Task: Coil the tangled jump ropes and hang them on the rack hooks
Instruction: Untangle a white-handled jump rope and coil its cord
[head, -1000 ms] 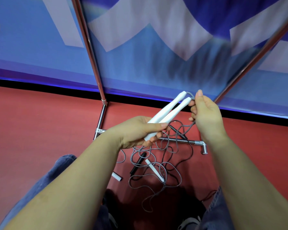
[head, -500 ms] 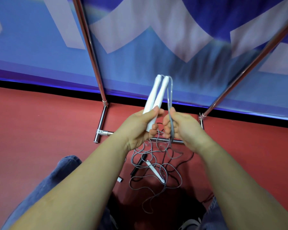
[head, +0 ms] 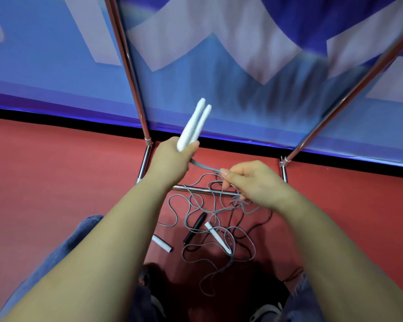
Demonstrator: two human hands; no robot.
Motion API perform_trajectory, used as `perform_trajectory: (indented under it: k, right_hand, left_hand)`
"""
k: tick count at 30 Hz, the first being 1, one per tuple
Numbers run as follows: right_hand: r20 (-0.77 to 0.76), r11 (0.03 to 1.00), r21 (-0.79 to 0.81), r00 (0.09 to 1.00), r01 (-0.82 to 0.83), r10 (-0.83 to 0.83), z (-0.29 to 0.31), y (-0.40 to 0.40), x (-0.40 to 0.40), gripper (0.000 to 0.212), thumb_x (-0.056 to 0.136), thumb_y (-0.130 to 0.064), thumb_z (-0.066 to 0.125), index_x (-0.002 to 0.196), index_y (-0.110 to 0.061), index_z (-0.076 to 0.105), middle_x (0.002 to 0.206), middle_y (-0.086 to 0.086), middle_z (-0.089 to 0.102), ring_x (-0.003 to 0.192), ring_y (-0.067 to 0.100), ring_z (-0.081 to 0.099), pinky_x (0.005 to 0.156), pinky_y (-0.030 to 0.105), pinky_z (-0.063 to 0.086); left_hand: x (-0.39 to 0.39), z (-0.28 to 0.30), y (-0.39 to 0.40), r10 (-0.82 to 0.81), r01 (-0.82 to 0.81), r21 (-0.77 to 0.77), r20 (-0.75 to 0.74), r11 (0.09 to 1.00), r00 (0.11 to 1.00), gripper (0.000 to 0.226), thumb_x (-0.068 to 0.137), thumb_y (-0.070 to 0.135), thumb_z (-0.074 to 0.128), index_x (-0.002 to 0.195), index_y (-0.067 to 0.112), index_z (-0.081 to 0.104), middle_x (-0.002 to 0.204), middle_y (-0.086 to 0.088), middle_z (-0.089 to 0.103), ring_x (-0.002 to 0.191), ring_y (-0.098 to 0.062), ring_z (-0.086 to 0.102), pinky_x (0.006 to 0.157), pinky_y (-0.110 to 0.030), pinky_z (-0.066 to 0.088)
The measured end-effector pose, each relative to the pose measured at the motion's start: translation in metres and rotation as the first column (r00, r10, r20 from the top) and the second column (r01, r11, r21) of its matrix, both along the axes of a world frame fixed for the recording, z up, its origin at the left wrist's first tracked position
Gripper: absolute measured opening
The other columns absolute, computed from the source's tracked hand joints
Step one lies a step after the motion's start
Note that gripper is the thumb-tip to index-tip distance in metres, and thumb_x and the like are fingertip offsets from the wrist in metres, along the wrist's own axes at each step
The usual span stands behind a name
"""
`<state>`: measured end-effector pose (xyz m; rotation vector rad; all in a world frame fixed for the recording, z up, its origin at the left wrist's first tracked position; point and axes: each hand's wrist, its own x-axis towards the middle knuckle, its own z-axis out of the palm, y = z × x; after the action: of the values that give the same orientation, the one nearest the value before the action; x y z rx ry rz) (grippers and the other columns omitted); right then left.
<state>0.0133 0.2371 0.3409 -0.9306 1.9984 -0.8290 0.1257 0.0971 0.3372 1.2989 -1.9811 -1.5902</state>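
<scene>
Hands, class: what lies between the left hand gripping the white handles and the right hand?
In the head view, a taut stretch of grey rope spans from the left hand, which holds the white handles, to the pinching right hand.

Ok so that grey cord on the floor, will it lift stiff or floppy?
Probably floppy: the grey cord lies in loose curls and hangs slack below the right hand. It may snag, since its loops cross a black handle and a white handle.
</scene>
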Motion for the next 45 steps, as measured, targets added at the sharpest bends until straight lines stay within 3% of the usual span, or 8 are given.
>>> perform_trajectory:
  k: [3,6,12,18,23,31,40,45]
  right_hand:
    - [-0.157,0.992,-0.086,0.985,-0.088,0.074,0.007,0.002,-0.003,0.032,0.089,-0.037,0.059,0.065,-0.020,0.070,0.047,-0.008,0.039,0.046,0.007,0.034,0.051,0.024,0.030]
    - [-0.142,0.985,-0.141,0.987,-0.100,0.080,0.011,0.005,-0.002,0.026,0.080,-0.030,0.073,0.057,-0.022,0.066,0.046,-0.011,0.048,0.048,0.003,0.040,0.051,0.019,0.033]
    - [-0.039,0.997,-0.027,0.997,-0.066,0.065,0.009,0.012,-0.010,0.028,0.067,-0.034,0.081,0.065,-0.009,0.068,0.061,0.006,0.058,0.056,0.009,0.046,0.057,0.025,0.037]
    - [0.584,0.998,0.056,0.811,0.001,-0.033,0.016,0.021,-0.021,0.044,0.075,-0.051,0.056,0.078,-0.009,0.067,0.061,0.007,0.055,0.050,0.013,0.049,0.046,0.021,0.035]
    - [0.909,0.931,-0.121,0.415,0.345,-0.036,0.016,0.008,-0.022,0.107,0.034,-0.081,0.067,0.106,-0.002,0.060,0.047,-0.001,0.033,0.038,0.008,0.026,0.043,0.020,0.016]
    - [0.480,0.814,-0.274,0.807,0.512,-0.345,0.019,-0.004,-0.001,0.033,0.081,-0.046,0.065,0.075,-0.015,0.073,0.060,0.004,0.064,0.050,0.014,0.055,0.048,0.020,0.039]
    - [0.462,0.700,-0.295,0.738,0.651,-0.492,0.028,-0.001,0.014,0.030,0.091,-0.025,0.057,0.065,-0.016,0.069,0.051,-0.001,0.060,0.043,0.013,0.050,0.038,0.018,0.033]
    - [0.479,0.618,-0.348,0.700,0.705,-0.529,0.046,0.020,0.036,0.028,0.089,-0.024,0.059,0.065,-0.016,0.072,0.065,0.006,0.069,0.066,0.022,0.064,0.065,0.031,0.051]
  left_hand:
    - [0.005,-0.007,0.000,-0.252,0.317,-0.110,0.393,0.942,0.885,0.017,0.094,0.026,0.058,0.087,0.010,0.058,0.057,-0.002,0.048,0.047,-0.017,0.043,0.046,-0.026,0.035]
    - [0.008,-0.007,0.011,-0.617,0.557,0.288,0.511,0.779,0.599,0.012,0.090,0.012,0.056,0.094,0.004,0.063,0.059,-0.006,0.049,0.044,-0.017,0.039,0.040,-0.016,0.034]
    - [0.013,0.004,0.014,-0.873,0.664,0.574,0.233,0.479,0.428,0.015,0.085,0.013,0.067,0.074,0.023,0.074,0.067,0.004,0.060,0.044,-0.008,0.041,0.043,-0.015,0.031]
    - [0.016,0.007,0.013,-0.804,0.747,0.620,-0.304,0.240,0.511,0.023,0.062,0.024,0.087,0.081,0.017,0.077,0.069,0.002,0.065,0.042,-0.004,0.046,0.039,-0.015,0.035]
    - [0.007,0.004,0.010,-0.538,0.699,0.589,-0.465,0.406,0.703,0.022,0.068,0.031,0.083,0.083,0.016,0.077,0.070,0.004,0.062,0.042,-0.002,0.044,0.034,-0.013,0.034]
    - [0.000,0.012,0.022,-0.471,0.583,0.650,-0.366,0.488,0.803,0.018,0.079,0.022,0.061,0.089,0.008,0.067,0.067,0.001,0.059,0.039,-0.004,0.039,0.033,-0.012,0.027]
    - [-0.003,0.025,0.019,-0.449,0.549,0.737,-0.366,0.396,0.815,0.042,0.068,0.037,0.050,0.089,0.004,0.067,0.067,-0.009,0.059,0.034,-0.010,0.040,0.032,-0.011,0.027]
    - [0.012,0.047,0.042,-0.608,0.628,0.510,-0.232,0.588,0.759,0.020,0.064,0.009,0.072,0.083,0.009,0.065,0.066,-0.002,0.061,0.037,-0.005,0.038,0.034,-0.013,0.026]
